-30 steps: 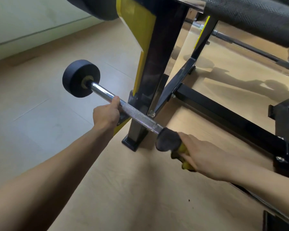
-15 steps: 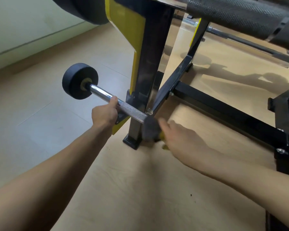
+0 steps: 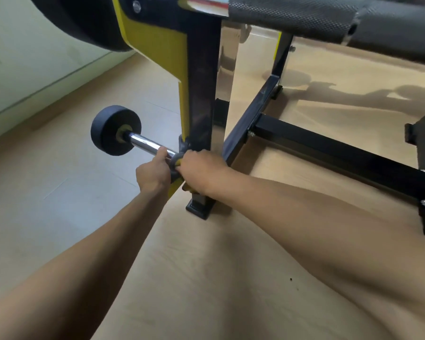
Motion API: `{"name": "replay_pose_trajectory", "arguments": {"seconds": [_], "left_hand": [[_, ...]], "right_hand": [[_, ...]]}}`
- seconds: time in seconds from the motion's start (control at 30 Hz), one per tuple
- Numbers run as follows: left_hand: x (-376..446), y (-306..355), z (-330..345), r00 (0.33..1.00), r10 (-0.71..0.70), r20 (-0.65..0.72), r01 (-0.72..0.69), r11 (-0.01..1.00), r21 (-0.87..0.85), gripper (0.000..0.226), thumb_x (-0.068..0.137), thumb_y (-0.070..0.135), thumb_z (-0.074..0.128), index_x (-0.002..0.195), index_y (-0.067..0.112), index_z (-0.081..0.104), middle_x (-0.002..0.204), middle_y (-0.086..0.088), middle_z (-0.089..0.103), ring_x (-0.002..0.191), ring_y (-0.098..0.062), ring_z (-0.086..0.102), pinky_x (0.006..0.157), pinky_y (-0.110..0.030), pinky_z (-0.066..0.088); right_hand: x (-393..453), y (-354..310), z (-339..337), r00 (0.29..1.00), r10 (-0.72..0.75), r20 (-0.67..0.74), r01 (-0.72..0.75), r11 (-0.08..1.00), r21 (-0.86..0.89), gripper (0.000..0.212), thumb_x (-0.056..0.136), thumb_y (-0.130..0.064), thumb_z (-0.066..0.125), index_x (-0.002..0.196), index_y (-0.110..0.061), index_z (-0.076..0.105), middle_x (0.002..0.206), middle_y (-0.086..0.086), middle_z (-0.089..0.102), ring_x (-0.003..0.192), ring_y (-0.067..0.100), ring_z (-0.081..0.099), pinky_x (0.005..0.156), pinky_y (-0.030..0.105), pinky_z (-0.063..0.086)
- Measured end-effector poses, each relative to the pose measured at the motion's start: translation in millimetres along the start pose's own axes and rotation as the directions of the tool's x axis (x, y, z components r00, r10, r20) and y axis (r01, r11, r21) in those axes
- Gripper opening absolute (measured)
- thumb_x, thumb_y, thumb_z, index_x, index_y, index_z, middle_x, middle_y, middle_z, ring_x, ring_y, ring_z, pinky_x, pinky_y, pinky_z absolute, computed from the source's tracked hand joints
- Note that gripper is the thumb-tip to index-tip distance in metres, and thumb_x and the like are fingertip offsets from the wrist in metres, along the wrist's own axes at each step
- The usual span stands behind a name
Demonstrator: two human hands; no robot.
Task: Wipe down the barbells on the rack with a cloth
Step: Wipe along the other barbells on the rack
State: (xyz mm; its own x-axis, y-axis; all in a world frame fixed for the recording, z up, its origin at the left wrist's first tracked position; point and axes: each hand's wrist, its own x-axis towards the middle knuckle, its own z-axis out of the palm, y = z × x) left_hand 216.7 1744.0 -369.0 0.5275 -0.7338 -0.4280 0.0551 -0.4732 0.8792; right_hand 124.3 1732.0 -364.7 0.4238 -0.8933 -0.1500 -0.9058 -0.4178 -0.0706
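A low barbell with a chrome bar (image 3: 145,143) and a small black end weight (image 3: 109,130) sticks out to the left of the rack's black and yellow upright (image 3: 201,94). My left hand (image 3: 155,171) grips the bar just left of the upright. My right hand (image 3: 201,168) presses a dark grey and yellow cloth (image 3: 176,161) around the bar, right against my left hand and the upright's base. Most of the cloth and the bar's knurled stretch are hidden under my hands.
A large black weight plate (image 3: 84,20) hangs at the top left. A black textured padded bar (image 3: 304,15) runs across the top right. Black frame rails (image 3: 329,148) cross the tan wooden floor (image 3: 206,278) on the right. A pale wall (image 3: 22,57) stands at left.
My right hand has slid the cloth leftward along the bar, from well right of the upright to right beside my left hand. The camera has moved closer.
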Motion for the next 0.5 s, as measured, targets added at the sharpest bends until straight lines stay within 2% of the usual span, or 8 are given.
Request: {"name": "replay_pose_trajectory", "arguments": {"seconds": [0.1, 0.17, 0.23, 0.3, 0.37, 0.43, 0.5], "left_hand": [[-2.0, 0.0, -5.7, 0.999, 0.018, 0.038, -0.019, 0.999, 0.05, 0.029, 0.098, 0.044, 0.052, 0.097, 0.017, 0.062, 0.101, -0.004, 0.066, 0.075, -0.016, 0.06, 0.084, -0.03, 0.05], [2.6, -1.5, -9.6, 0.998, 0.04, 0.055, -0.043, 0.997, 0.058, 0.032, 0.098, 0.044, 0.052, 0.104, 0.014, 0.063, 0.105, -0.005, 0.067, 0.078, -0.017, 0.061, 0.08, -0.029, 0.049], [5.9, -3.6, -10.0, 0.995, 0.063, 0.074, -0.068, 0.996, 0.064, 0.031, 0.099, 0.042, 0.051, 0.104, 0.013, 0.063, 0.106, -0.005, 0.067, 0.079, -0.018, 0.062, 0.08, -0.028, 0.05], [5.8, -6.7, -9.8, 0.994, 0.076, 0.079, -0.081, 0.995, 0.056, 0.029, 0.101, 0.038, 0.05, 0.108, 0.013, 0.061, 0.106, -0.003, 0.066, 0.077, -0.016, 0.061, 0.078, -0.026, 0.048], [5.6, -8.7, -10.1, 0.993, 0.091, 0.079, -0.096, 0.993, 0.063, 0.029, 0.102, 0.037, 0.048, 0.112, 0.013, 0.06, 0.105, -0.002, 0.064, 0.078, -0.016, 0.061, 0.077, -0.025, 0.046], [5.6, -9.1, -9.7, 0.991, 0.112, 0.078, -0.118, 0.99, 0.076, 0.028, 0.102, 0.037, 0.046, 0.11, 0.014, 0.06, 0.102, 0.0, 0.063, 0.082, -0.016, 0.061, 0.076, -0.025, 0.046], [6.8, -9.6, -9.2, 0.988, 0.129, 0.079, -0.135, 0.988, 0.073, 0.025, 0.103, 0.037, 0.045, 0.104, 0.016, 0.059, 0.096, 0.001, 0.063, 0.076, -0.015, 0.06, 0.069, -0.022, 0.045]], "right_hand": [[-26.6, 8.4, 13.5, 0.976, 0.053, -0.21, -0.027, 0.992, 0.122, 0.028, 0.102, -0.032, 0.047, 0.124, -0.013, 0.048, 0.111, 0.008, 0.061, 0.088, 0.022, 0.065, 0.07, 0.028, 0.053], [-37.1, 12.4, 19.4, 0.964, 0.025, -0.266, -0.012, 0.999, 0.052, 0.037, 0.102, -0.027, 0.048, 0.134, -0.011, 0.039, 0.118, 0.013, 0.057, 0.093, 0.026, 0.064, 0.066, 0.029, 0.049], [-48.8, 16.9, 19.1, 0.966, -0.035, -0.255, 0.026, 0.999, -0.039, 0.048, 0.101, -0.021, 0.046, 0.144, -0.01, 0.029, 0.123, 0.015, 0.052, 0.096, 0.028, 0.061, 0.061, 0.029, 0.04], [-68.0, 27.2, 15.4, 0.984, -0.038, -0.173, 0.024, 0.996, -0.081, 0.06, 0.099, -0.019, 0.048, 0.15, -0.011, 0.017, 0.129, 0.018, 0.047, 0.099, 0.03, 0.058, 0.061, 0.032, 0.039], [-86.7, 42.8, 14.2, 0.997, -0.008, -0.072, 0.006, 0.999, -0.032, 0.064, 0.099, -0.021, 0.05, 0.151, -0.014, 0.013, 0.126, 0.017, 0.047, 0.097, 0.03, 0.057, 0.064, 0.035, 0.045], [-96.6, 56.2, 8.7, 0.997, 0.048, 0.064, -0.056, 0.991, 0.12, 0.056, 0.098, -0.03, 0.052, 0.145, -0.015, 0.026, 0.116, 0.011, 0.054, 0.092, 0.026, 0.06, 0.072, 0.036, 0.052], [-94.6, 68.4, -0.4, 0.974, 0.069, 0.216, -0.129, 0.952, 0.277, 0.041, 0.095, -0.037, 0.056, 0.128, -0.014, 0.045, 0.102, 0.004, 0.061, 0.088, 0.021, 0.062, 0.071, 0.027, 0.051]]}}
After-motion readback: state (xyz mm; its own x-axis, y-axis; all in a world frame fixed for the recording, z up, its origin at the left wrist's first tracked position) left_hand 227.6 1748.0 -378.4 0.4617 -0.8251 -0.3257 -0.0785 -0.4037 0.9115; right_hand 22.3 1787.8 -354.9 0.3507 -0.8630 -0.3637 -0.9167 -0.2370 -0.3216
